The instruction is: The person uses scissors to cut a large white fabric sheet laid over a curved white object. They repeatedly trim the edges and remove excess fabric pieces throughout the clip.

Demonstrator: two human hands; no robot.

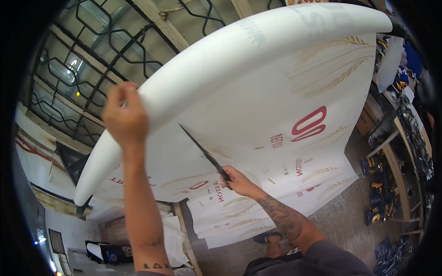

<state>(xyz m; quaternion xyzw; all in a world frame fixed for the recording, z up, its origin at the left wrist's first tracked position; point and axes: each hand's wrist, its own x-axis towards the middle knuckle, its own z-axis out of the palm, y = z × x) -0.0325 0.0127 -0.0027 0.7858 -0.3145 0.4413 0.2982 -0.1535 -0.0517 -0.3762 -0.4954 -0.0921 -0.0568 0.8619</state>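
One smooth white roll (198, 73) lies beside curled left fingers (130, 93) (contents unclear); the right fingers (235, 175) grip slim dark scissors (209, 158).

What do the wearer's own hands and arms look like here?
The left hand and right hand are ungloved. A row of small dark tattoos marks the left arm; a larger dark tattoo covers the right forearm, below a dark sleeve.
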